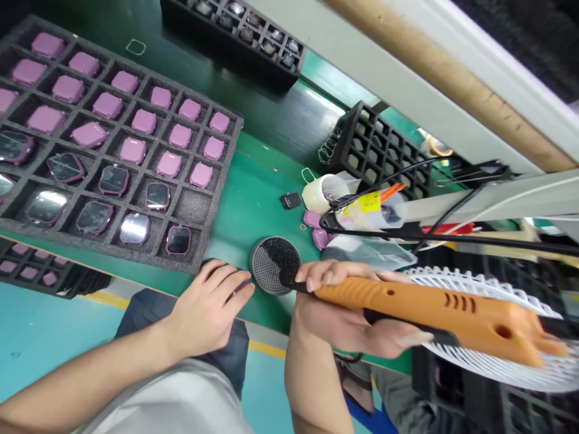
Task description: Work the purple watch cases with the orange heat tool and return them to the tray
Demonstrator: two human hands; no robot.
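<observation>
My right hand (335, 307) grips an orange electric screwdriver (407, 304), with the thumb along its black lever. The tool's black tip points left over a round dish (266, 265) with a dimpled floor and small black bits, apparently screws, along one side. To the left of this dish, my left hand (212, 301) is curled around a dark, purple-edged piece that looks like a smartwatch case (238, 289); most of it is hidden under the fingers. Beside that hand lies a grey foam tray (194, 208) with purple watch cases (145, 120), some face down and others showing dark screens (113, 179).
A white fan guard (493, 377) stands behind the screwdriver at right. Cables (375, 232) cross near a cream cup (323, 191) and loose purple cases (319, 238). Black divided trays (380, 144) sit farther back, under a shelf beam (344, 36). Another person's leg shows at lower right.
</observation>
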